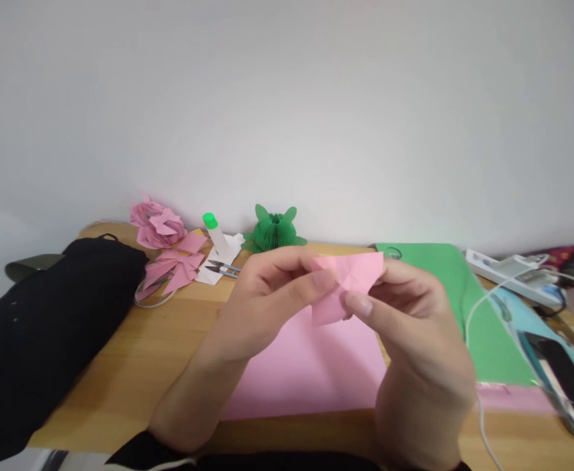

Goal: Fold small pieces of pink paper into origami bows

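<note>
A small folded piece of pink paper [350, 278] with crease lines is held up between both hands. My left hand [279, 291] pinches its left side, thumb on the near face and fingers behind. On its lower right, my right hand [404, 311] presses the thumb against the paper, with the other fingers curled behind it. A larger pink sheet [311, 373] lies flat on the wooden table below the hands. What the fingers do behind the folded paper is hidden.
Pink paper flowers [156, 224], pink scraps [176, 265], a glue stick [216, 234], thread snips [222, 268] and a green paper figure [275, 232] stand along the wall. Black cloth [65, 327] lies left. Green sheets [493, 327], a phone [569, 373] and a power strip [512, 278] lie right.
</note>
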A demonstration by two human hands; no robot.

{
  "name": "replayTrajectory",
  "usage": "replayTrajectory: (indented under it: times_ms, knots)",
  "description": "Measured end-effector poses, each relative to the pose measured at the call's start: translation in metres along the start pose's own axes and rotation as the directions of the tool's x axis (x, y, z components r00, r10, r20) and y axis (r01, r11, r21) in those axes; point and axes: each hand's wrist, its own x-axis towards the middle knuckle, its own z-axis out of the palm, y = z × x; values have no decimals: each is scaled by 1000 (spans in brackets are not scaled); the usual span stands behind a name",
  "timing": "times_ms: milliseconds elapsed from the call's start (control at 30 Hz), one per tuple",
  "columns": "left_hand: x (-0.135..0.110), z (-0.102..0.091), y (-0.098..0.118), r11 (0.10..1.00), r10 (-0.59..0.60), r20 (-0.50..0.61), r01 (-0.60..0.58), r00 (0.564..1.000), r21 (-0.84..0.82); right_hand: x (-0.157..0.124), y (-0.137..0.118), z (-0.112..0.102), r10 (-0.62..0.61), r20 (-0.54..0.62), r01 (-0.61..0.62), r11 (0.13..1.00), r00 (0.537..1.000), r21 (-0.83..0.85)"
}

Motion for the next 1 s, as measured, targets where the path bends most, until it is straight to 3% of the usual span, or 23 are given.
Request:
replayTrajectory:
  times_ms: [133,333,667,767,867,1000]
  knots:
    - [1,1,0,996,-67,-40,64,997,-65,0,2,2,17,8,-17,1000,1000,-11]
    - [4,3,4,945,-212,42,216,976,-244,-1,1,3,20,8,-20,1000,1000,8]
    - [4,4,0,940,-178,102,200,979,-278,-1,0,3,34,-5,-34,999,999,3]
    - [3,5,-2,970,-119,53,128,991,-207,-1,-1,4,38,-36,-39,999,999,-20]
    - [3,6,-3,999,37,-56,-38,998,-13,0,-2,4,31,-62,-32,999,998,-26]
    - [0,8,0,946,188,-74,-161,979,282,0,-1,1,5,-83,-5,1000,997,8]
